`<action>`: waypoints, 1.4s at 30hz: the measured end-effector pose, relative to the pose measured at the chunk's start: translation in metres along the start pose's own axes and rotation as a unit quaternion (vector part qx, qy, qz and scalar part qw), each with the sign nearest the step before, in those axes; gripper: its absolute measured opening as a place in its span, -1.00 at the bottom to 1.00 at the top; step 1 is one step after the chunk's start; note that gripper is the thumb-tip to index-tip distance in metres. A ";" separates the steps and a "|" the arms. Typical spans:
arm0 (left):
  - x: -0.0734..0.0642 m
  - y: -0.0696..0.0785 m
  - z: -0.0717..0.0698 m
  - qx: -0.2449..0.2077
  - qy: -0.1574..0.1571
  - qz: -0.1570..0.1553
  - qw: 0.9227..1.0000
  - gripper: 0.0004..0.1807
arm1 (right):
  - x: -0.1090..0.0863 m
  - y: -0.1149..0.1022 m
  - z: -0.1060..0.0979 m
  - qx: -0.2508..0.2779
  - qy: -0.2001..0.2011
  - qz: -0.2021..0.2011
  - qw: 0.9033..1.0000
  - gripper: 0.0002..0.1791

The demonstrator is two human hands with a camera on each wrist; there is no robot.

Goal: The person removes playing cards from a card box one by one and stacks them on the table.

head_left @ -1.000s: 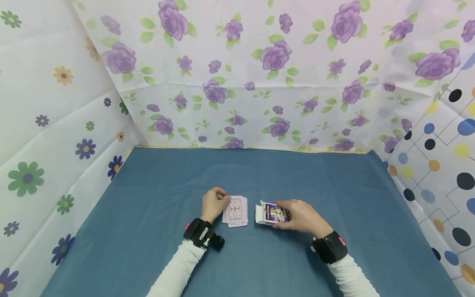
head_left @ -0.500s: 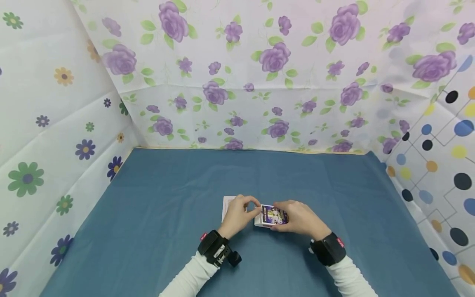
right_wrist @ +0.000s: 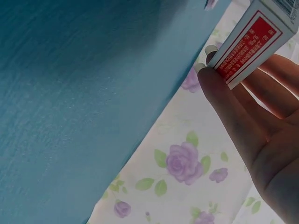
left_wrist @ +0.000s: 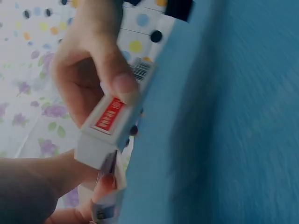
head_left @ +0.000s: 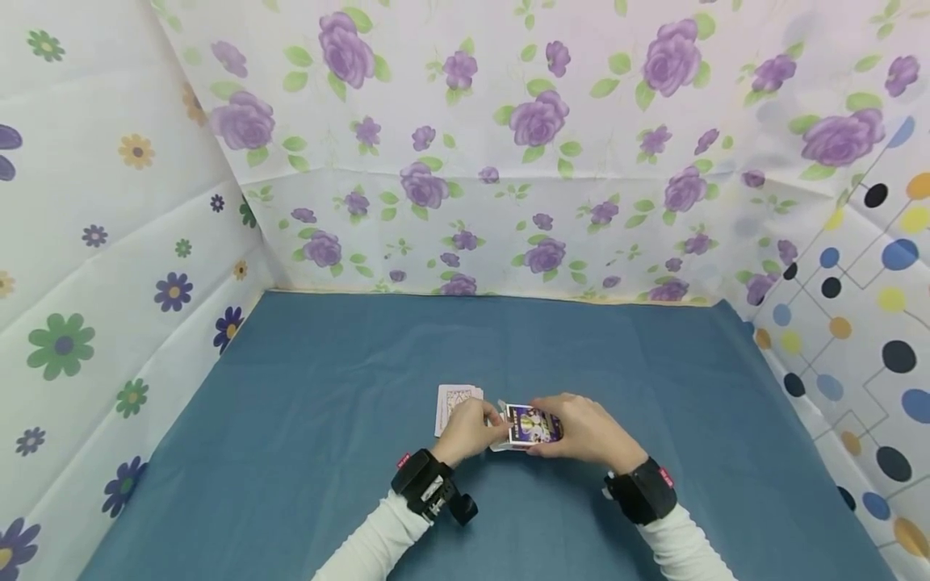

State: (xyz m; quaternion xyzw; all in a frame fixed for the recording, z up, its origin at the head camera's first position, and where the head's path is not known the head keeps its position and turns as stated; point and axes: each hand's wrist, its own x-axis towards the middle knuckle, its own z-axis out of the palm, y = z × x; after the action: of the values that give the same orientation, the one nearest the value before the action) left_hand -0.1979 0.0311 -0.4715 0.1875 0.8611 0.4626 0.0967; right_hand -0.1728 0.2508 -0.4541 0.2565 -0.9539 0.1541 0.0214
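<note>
Purple-fronted box [head_left: 534, 424], open at one end, card stack [head_left: 454, 396] just left

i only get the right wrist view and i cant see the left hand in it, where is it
Observer: In the head view, the left hand has its fingertips at the end of the box away from the right palm.
Operator: ok, any cards lying out
Observer: Yes, a pile of cards lies on the blue cloth, partly hidden by the left hand.
Operator: and what's on the box face turned up to the head camera
Observer: A light picture on dark purple; the lettering is too small to read.
</note>
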 end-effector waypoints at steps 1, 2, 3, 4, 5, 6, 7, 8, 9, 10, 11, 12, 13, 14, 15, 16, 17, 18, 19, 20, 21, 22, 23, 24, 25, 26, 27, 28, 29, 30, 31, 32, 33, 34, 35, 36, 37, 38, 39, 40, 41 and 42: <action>0.001 -0.001 0.000 -0.014 -0.011 -0.008 1.000 -0.74 | 0.000 0.000 0.000 0.000 0.000 0.002 1.000 -0.27; 0.001 -0.002 -0.001 -0.034 -0.023 -0.020 0.999 -0.74 | -0.001 0.000 0.001 0.002 0.001 0.004 1.000 -0.27; 0.002 -0.003 -0.001 -0.054 -0.034 -0.032 0.997 -0.75 | -0.001 0.000 0.001 0.001 0.002 0.002 1.000 -0.27; 0.002 -0.004 -0.002 -0.073 -0.044 -0.042 0.995 -0.76 | -0.002 0.000 0.001 0.002 0.003 0.003 1.000 -0.27; 0.003 -0.006 -0.003 -0.092 -0.053 -0.053 0.993 -0.77 | -0.003 0.000 0.001 0.004 0.004 0.003 1.000 -0.26; 0.003 -0.007 -0.003 -0.106 -0.061 -0.061 0.991 -0.78 | -0.003 0.000 0.002 0.005 0.004 0.004 1.000 -0.25; 0.004 -0.009 -0.004 -0.121 -0.068 -0.068 0.988 -0.78 | -0.004 0.000 0.002 0.007 0.005 0.003 1.000 -0.25; 0.004 -0.010 -0.005 -0.132 -0.074 -0.076 0.986 -0.79 | -0.004 0.000 0.002 0.010 0.005 0.003 1.000 -0.24; 0.004 -0.011 -0.006 -0.141 -0.079 -0.081 0.984 -0.78 | -0.005 0.001 0.003 0.011 0.004 0.004 1.000 -0.24; 0.005 -0.012 -0.007 -0.147 -0.085 -0.084 0.982 -0.78 | -0.005 0.001 0.003 0.014 0.002 0.007 1.000 -0.24; 0.005 -0.013 -0.007 -0.150 -0.089 -0.083 0.981 -0.76 | -0.005 0.002 0.004 0.015 0.001 0.007 1.000 -0.25; 0.005 -0.014 -0.009 -0.151 -0.092 -0.082 0.981 -0.74 | -0.005 0.003 0.004 0.015 -0.001 0.008 1.000 -0.25; 0.005 -0.015 -0.010 -0.153 -0.096 -0.082 0.980 -0.72 | -0.005 0.003 0.004 0.015 -0.002 0.008 1.000 -0.25; 0.005 -0.016 -0.011 -0.156 -0.098 -0.082 0.979 -0.71 | -0.004 0.004 0.004 0.015 -0.003 0.009 1.000 -0.26; 0.005 -0.017 -0.012 -0.160 -0.099 -0.085 0.978 -0.71 | -0.004 0.005 0.005 0.015 -0.003 0.009 1.000 -0.26; 0.004 -0.018 -0.014 -0.167 -0.101 -0.089 0.977 -0.70 | -0.004 0.005 0.004 0.013 -0.002 0.009 1.000 -0.27; 0.004 -0.019 -0.016 -0.173 -0.103 -0.094 0.975 -0.70 | -0.003 0.006 0.004 0.011 -0.002 0.009 1.000 -0.27; 0.004 -0.020 -0.018 -0.176 -0.104 -0.099 0.974 -0.70 | -0.003 0.007 0.004 0.009 -0.002 0.011 1.000 -0.26; 0.004 -0.022 -0.020 -0.178 -0.105 -0.100 0.973 -0.69 | -0.003 0.008 0.004 0.009 -0.002 0.014 1.000 -0.26; 0.004 -0.023 -0.022 -0.183 -0.106 -0.100 0.972 -0.68 | -0.004 0.009 0.004 0.008 -0.002 0.018 1.000 -0.26; 0.003 -0.025 -0.025 -0.185 -0.106 -0.099 0.972 -0.65 | -0.004 0.010 0.004 0.006 -0.002 0.021 1.000 -0.25; 0.003 -0.026 -0.027 -0.191 -0.111 -0.095 0.971 -0.62 | -0.005 0.011 0.004 0.006 -0.003 0.025 1.000 -0.25; 0.003 -0.028 -0.030 -0.196 -0.113 -0.091 0.970 -0.60 | -0.005 0.011 0.003 0.006 -0.003 0.027 1.000 -0.25; 0.003 -0.030 -0.032 -0.203 -0.113 -0.086 0.969 -0.61 | -0.005 0.012 0.003 0.005 -0.003 0.030 1.000 -0.25; 0.002 -0.032 -0.034 -0.219 -0.115 -0.084 0.965 -0.66 | -0.005 0.012 0.002 0.005 -0.001 0.030 1.000 -0.26; 0.002 -0.033 -0.037 -0.236 -0.116 -0.087 0.961 -0.74 | -0.005 0.012 0.001 0.004 0.001 0.030 1.000 -0.26; 0.002 -0.034 -0.039 -0.253 -0.118 -0.089 0.956 -0.80 | -0.005 0.013 0.001 0.004 0.003 0.030 1.000 -0.26; 0.003 -0.035 -0.042 -0.269 -0.120 -0.091 0.951 -0.82 | -0.005 0.013 0.000 0.004 0.004 0.030 1.000 -0.26; 0.003 -0.036 -0.044 -0.279 -0.119 -0.092 0.948 -0.77 | -0.004 0.013 0.000 0.004 0.006 0.029 1.000 -0.26; 0.003 -0.037 -0.047 -0.292 -0.120 -0.094 0.944 -0.69 | -0.004 0.014 -0.001 0.004 0.007 0.029 1.000 -0.27; 0.003 -0.038 -0.050 -0.302 -0.121 -0.095 0.941 -0.61 | -0.004 0.014 -0.001 0.004 0.007 0.029 1.000 -0.27; 0.004 -0.038 -0.052 -0.307 -0.122 -0.094 0.939 -0.59 | -0.003 0.014 -0.001 0.004 0.006 0.029 1.000 -0.27; 0.004 -0.039 -0.054 -0.310 -0.123 -0.092 0.938 -0.57 | -0.003 0.014 -0.001 0.004 0.005 0.030 1.000 -0.27; 0.004 -0.040 -0.057 -0.314 -0.123 -0.090 0.937 -0.57 | -0.003 0.015 -0.001 0.004 0.003 0.031 1.000 -0.27; 0.004 -0.041 -0.059 -0.315 -0.122 -0.087 0.937 -0.56 | -0.003 0.015 0.000 0.005 0.002 0.032 0.999 -0.27; 0.004 -0.043 -0.060 -0.318 -0.121 -0.086 0.936 -0.56 | -0.004 0.015 0.000 0.006 0.000 0.033 0.999 -0.27; 0.005 -0.044 -0.062 -0.318 -0.118 -0.086 0.937 -0.56 | -0.004 0.016 0.000 0.006 -0.001 0.034 0.999 -0.26; 0.005 -0.046 -0.064 -0.321 -0.114 -0.088 0.936 -0.56 | -0.004 0.016 0.001 0.007 -0.002 0.035 0.999 -0.26; 0.006 -0.047 -0.065 -0.324 -0.109 -0.090 0.935 -0.56 | -0.004 0.016 0.001 0.008 -0.002 0.036 0.999 -0.26; 0.007 -0.049 -0.067 -0.329 -0.104 -0.095 0.934 -0.55 | -0.004 0.017 0.001 0.007 -0.002 0.036 0.999 -0.26; 0.008 -0.050 -0.069 -0.331 -0.096 -0.099 0.934 -0.54 | -0.004 0.017 0.001 0.007 -0.001 0.037 0.999 -0.26; 0.009 -0.052 -0.070 -0.334 -0.087 -0.107 0.932 -0.54 | -0.004 0.018 0.001 0.007 0.000 0.038 0.999 -0.26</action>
State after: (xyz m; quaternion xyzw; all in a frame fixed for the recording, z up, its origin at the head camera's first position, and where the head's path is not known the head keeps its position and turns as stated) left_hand -0.2419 -0.0444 -0.4758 0.0907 0.6598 0.6927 0.2768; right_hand -0.1784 0.2671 -0.4610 0.2199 -0.9620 0.1612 0.0133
